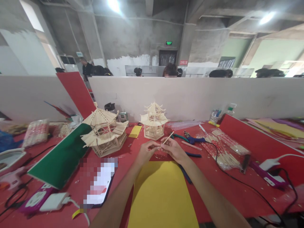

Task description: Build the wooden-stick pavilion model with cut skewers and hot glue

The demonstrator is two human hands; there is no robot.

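A short, thin wooden stick (168, 138) slants up between my hands, above the red table just in front of the smaller pavilion model. My right hand (175, 150) pinches it near its lower end. The fingers of my left hand (148, 151) are closed at that same end, fingertips meeting those of the right; exactly how they grip it is partly hidden. The small pavilion model (154, 122), built of pale sticks, stands upright beyond my hands. A larger stick pavilion model (104, 133) stands to the left. Yellow board (163, 196) lies between my forearms.
Blue-handled pliers (193, 155) and a blue glue gun (196, 139) with a black cord lie right of my hands, near bagged sticks (222, 150). At left are a phone (102, 183), a green board (63, 155) and a purple power strip (38, 199). A white partition (190, 98) runs behind.
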